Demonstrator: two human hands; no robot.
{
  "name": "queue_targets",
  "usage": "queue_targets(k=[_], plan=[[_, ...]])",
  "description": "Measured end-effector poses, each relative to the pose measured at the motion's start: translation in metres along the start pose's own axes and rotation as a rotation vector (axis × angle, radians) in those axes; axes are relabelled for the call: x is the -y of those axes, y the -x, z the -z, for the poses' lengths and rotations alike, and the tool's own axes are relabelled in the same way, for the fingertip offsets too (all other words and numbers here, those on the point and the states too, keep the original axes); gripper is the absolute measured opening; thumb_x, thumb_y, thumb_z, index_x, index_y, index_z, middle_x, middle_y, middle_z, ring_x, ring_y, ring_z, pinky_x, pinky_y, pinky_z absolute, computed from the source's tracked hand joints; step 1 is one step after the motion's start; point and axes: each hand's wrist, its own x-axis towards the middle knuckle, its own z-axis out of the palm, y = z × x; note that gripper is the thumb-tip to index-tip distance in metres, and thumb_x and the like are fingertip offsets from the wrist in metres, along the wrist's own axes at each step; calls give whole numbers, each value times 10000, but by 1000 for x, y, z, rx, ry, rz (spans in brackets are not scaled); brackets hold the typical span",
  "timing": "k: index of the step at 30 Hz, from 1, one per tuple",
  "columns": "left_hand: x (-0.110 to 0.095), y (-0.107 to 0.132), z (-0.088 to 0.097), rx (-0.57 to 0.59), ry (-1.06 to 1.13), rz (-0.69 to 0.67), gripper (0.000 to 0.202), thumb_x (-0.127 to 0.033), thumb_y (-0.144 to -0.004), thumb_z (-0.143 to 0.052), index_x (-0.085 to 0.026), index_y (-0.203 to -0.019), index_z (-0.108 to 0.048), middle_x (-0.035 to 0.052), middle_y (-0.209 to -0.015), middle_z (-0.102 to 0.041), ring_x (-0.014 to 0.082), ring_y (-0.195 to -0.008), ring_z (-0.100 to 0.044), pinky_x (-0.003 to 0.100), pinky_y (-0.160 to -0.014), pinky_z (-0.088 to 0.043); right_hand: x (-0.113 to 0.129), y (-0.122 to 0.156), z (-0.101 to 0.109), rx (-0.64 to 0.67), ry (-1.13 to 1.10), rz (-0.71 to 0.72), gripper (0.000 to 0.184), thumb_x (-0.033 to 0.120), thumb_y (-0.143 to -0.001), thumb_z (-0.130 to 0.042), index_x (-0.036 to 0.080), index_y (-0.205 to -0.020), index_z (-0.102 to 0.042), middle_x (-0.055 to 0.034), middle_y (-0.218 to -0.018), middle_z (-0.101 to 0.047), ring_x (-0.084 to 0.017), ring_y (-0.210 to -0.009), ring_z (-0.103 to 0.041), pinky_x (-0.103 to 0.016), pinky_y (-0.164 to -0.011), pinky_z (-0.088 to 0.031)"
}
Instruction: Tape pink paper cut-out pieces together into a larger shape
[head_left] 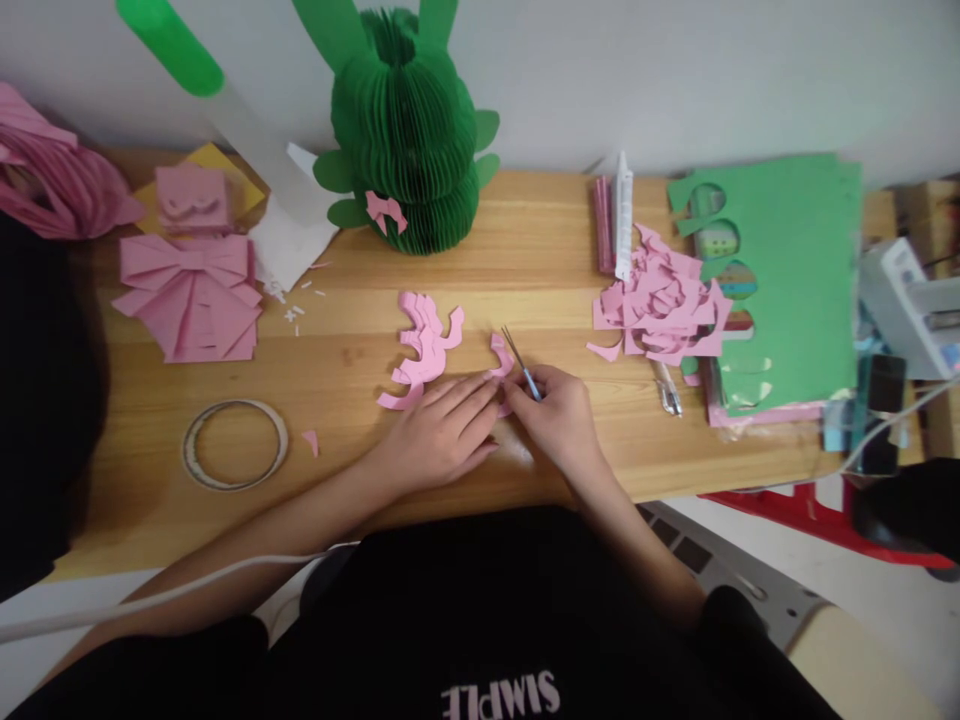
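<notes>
My left hand (450, 430) lies flat on the wooden table, fingers stretched out and together. Its fingertips rest at a curved pink paper piece (498, 352), part of which they hide. Close beside them, my right hand (553, 408) is closed around a slim tool (531, 382) with a pale blue handle and two thin metal tips. The tips point away from me, next to the pink piece; the fingers cover the tool's lower end. Just beyond my left hand lies a small pile of wavy pink paper cut-outs (426, 345).
A green honeycomb-paper figure (405, 140) stands at the back. Folded pink paper (199, 300) and a tape roll (235, 402) lie left. Pink scraps (660, 300), a white tube (623, 220) and green sheets (799, 280) are on the right. A white cable (187, 580) crosses my left arm.
</notes>
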Motion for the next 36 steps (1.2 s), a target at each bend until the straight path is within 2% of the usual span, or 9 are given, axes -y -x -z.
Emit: queue_targets(k=[9, 15, 21, 24, 29, 33, 36], plan=[[-6, 1, -1, 38, -70, -15, 454, -384, -978, -466, -8, -1174, -626, 209, -1276, -660, 308, -1213, -621, 393, -1022, -467, 3, 2, 2, -34, -25, -10, 127, 267, -752, -642, 183, -657, -630, -3, -577, -658, -151, -543, -581, -266, -573, -430], [-6, 2, -1, 45, -35, 6, 474, -420, -970, -475, -31, -1208, -604, 208, -1306, -642, 296, -1247, -599, 392, -1044, -457, 2, -1, 0, -68, -23, -35, 134, 297, -728, -651, 203, -660, -583, -7, -606, -649, -168, -574, -582, -292, -595, -420], [-5, 1, 1, 24, 39, 25, 415, -361, -957, -514, -25, -1185, -598, 221, -1259, -665, 314, -1233, -605, 427, -1024, -488, -3, -4, -1, -82, -55, -64, 126, 287, -669, -652, 221, -711, -553, -2, -641, -648, -194, -591, -597, -313, -598, -421], [-4, 1, 1, -14, 198, 91, 416, -356, -939, -553, -36, -1205, -572, 221, -1253, -665, 320, -1229, -606, 461, -1022, -501, -5, -4, 1, -95, -103, -58, 120, 277, -651, -642, 220, -699, -548, 15, -616, -617, -174, -563, -561, -305, -587, -419], [-2, -1, 12, -68, 622, 336, 317, -309, -936, -575, -139, -1202, -570, 167, -1290, -654, 267, -1260, -591, 459, -1052, -501, -11, 2, 7, -86, -234, -30, 165, 353, -699, -643, 208, -724, -570, 41, -576, -549, -129, -522, -488, -266, -536, -404], [-4, -7, 26, -107, 1005, 501, 212, -262, -973, -516, -163, -1128, -622, 122, -1259, -684, 231, -1238, -614, 412, -1056, -518, -10, 16, 11, -16, -322, -24, 247, 443, -758, -634, 197, -776, -621, 86, -478, -411, -91, -414, -351, -236, -439, -317], [-8, -11, 32, -98, 1209, 564, 233, -249, -997, -450, -172, -1097, -646, 114, -1268, -685, 231, -1230, -622, 411, -1040, -539, 0, 28, 14, 96, -448, -54, 283, 469, -767, -657, 186, -759, -645, 105, -447, -343, -61, -369, -257, -222, -389, -237]])
